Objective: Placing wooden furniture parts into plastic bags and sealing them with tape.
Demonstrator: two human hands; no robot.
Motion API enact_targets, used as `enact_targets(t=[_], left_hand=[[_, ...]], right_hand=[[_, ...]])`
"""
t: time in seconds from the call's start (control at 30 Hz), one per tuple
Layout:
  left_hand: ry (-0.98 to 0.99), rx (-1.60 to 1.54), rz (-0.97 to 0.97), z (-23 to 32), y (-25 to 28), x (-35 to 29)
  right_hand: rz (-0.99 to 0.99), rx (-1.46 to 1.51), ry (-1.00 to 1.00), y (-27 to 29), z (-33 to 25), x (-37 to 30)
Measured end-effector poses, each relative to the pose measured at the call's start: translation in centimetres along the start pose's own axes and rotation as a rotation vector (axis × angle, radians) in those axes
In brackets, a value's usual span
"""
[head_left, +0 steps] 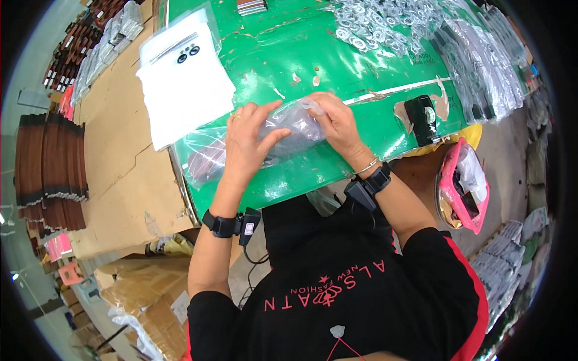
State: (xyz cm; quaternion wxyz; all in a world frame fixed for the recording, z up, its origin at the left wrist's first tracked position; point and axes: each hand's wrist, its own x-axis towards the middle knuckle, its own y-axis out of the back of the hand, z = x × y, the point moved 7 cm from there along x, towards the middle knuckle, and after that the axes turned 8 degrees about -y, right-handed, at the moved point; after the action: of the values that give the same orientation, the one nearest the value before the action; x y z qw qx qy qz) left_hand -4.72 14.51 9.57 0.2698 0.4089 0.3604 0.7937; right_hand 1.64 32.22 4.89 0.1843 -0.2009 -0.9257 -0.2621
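Note:
A clear plastic bag [205,157] lies slantwise along the near edge of the green tabletop. Something brownish shows through its left end; its exact kind cannot be made out. My right hand [338,125] pinches the bag's right end between thumb and fingers, lifting it slightly. Over the bag's middle is my left hand [248,137], thumb and fingers apart; whether its palm presses on the plastic is hidden.
White sheets [183,99] lie at the left with clear sleeves. A heap of small clear rings [385,27] and packed bags [481,72] occupy the far right. A black tool [422,120] sits near the right edge, beside a pink basket [460,186]. Brown stacks [48,162] stand on cardboard.

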Motion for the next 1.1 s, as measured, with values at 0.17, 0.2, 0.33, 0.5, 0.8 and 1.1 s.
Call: enact_targets(t=[0.17, 0.2, 0.33, 0.5, 0.8, 1.1], left_hand=[[0.265, -0.365, 0.042, -2.9, -1.1, -0.5], [0.267, -0.364, 0.042, -3.3, -1.6, -0.6], [0.112, -0.374, 0.248, -2.7, -1.5, -0.3], [0.286, -0.242, 0.177, -2.7, -2.3, -0.4], [0.322, -0.125, 0.232, -2.4, -2.1, -0.4], [0.332, -0.123, 0.273, -2.0, -2.6, -0.7]], right_hand=[[0.011, 0.006, -0.018, 0.3, -0.3, 0.0], [0.009, 0.008, -0.017, 0.2, -0.4, 0.0], [0.013, 0.033, 0.026, 0.2, -0.6, -0.3], [0.016, 0.021, 0.025, 0.3, -1.1, 0.0], [-0.038, 0.055, -0.297, 0.3, 0.3, 0.7], [-0.231, 0.152, -0.288, 0.3, -0.2, 1.5]])
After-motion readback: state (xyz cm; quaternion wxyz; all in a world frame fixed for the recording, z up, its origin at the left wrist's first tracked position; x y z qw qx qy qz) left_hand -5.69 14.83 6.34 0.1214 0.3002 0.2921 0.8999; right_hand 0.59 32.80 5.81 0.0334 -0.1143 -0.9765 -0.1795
